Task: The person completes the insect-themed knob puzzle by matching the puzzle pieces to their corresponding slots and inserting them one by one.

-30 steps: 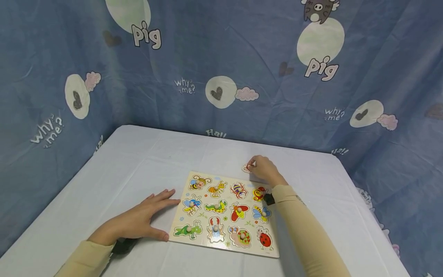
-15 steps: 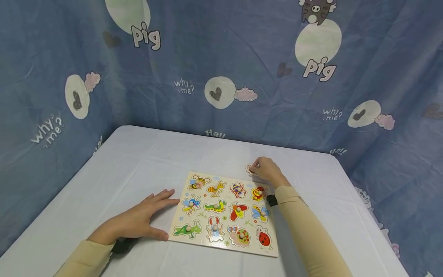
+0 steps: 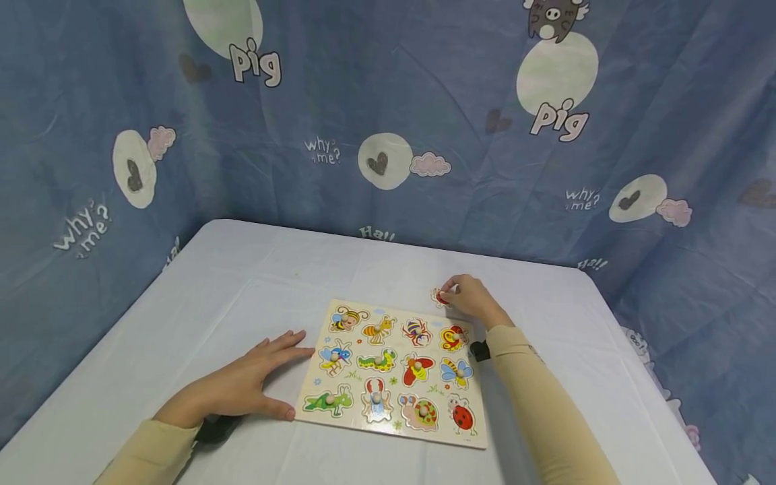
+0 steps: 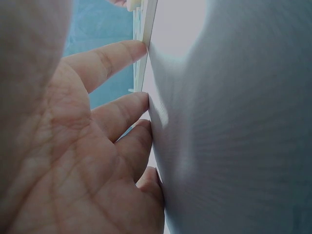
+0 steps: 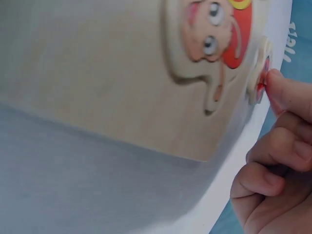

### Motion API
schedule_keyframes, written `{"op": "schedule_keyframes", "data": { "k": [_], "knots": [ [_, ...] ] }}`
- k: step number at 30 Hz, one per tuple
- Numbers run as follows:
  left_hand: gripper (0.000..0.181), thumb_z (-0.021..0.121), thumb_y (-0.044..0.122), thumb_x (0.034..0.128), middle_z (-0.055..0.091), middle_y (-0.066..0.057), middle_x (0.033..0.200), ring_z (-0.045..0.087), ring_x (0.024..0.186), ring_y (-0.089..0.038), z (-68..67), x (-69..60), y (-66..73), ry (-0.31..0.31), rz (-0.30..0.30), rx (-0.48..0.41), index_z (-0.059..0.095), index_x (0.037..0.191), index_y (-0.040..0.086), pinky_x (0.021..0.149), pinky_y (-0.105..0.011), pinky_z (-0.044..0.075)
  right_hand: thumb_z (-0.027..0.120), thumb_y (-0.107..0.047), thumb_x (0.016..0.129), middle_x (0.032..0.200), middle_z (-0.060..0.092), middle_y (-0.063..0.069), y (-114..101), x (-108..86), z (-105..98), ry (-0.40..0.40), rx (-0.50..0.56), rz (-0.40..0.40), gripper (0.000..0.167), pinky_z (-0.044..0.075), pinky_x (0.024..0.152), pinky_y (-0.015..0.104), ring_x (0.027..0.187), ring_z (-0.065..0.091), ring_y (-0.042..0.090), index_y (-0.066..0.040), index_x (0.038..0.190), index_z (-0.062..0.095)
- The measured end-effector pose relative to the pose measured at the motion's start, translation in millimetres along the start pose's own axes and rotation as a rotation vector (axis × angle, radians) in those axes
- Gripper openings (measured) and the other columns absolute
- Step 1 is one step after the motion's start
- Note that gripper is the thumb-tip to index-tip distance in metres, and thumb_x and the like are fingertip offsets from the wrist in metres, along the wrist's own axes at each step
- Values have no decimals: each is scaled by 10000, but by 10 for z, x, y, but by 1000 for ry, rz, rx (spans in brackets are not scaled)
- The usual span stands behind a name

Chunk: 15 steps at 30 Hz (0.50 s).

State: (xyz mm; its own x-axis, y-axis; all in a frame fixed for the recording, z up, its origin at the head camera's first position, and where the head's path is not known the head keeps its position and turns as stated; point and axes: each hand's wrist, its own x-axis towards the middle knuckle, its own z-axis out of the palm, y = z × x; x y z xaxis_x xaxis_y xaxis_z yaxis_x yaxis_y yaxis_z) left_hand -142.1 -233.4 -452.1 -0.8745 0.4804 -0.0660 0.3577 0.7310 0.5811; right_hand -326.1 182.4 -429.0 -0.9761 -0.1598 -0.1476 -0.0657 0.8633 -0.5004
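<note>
A wooden insect peg puzzle board [image 3: 358,384] lies on the table, most of its insect pieces bearing round knobs. The ladybug picture [image 3: 463,417] in its near right corner shows no knob. Just behind the far right part of the board, my right hand [image 3: 473,298] pinches a small red puzzle piece [image 3: 437,295] with a pale edge. In the right wrist view, the thumb meets the red face of that piece [image 5: 262,80], while other fingers are curled. My left hand [image 3: 245,380] rests with spread fingers on the table, fingertips against the board's left edge.
A white cloth [image 3: 254,269] covers the table. Behind and around it hangs a blue curtain [image 3: 291,182] printed with pigs, clouds and words. A dark wrist device [image 3: 479,350] sits under my right wrist, close to the board's right edge.
My right hand and the red piece have shifted slightly to the right, and the piece has turned a little. My left hand stays in place at the board's edge.
</note>
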Motion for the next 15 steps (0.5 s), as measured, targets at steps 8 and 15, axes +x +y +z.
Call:
{"op": "schedule_keyframes", "data": {
  "k": [8, 15],
  "knots": [
    [1009, 813, 664, 608, 258, -73, 1652, 188, 1528, -407, -10, -17, -6, 6, 10, -5, 454, 1479, 304, 1210, -671, 123, 591, -283, 1003, 774, 535, 41, 5, -4, 37, -19, -32, -30, 163, 400, 584, 280, 665, 482, 170, -135, 1049, 641],
    [988, 810, 659, 629, 258, -85, 1651, 190, 1524, -415, -23, -25, 0, 11, 34, -10, 457, 1476, 295, 1208, -673, 121, 565, -276, 1015, 808, 543, 50, 28, -13, 42, -2, -58, -30, 179, 418, 601, 275, 691, 499, 175, -117, 1077, 619]
  ]
}}
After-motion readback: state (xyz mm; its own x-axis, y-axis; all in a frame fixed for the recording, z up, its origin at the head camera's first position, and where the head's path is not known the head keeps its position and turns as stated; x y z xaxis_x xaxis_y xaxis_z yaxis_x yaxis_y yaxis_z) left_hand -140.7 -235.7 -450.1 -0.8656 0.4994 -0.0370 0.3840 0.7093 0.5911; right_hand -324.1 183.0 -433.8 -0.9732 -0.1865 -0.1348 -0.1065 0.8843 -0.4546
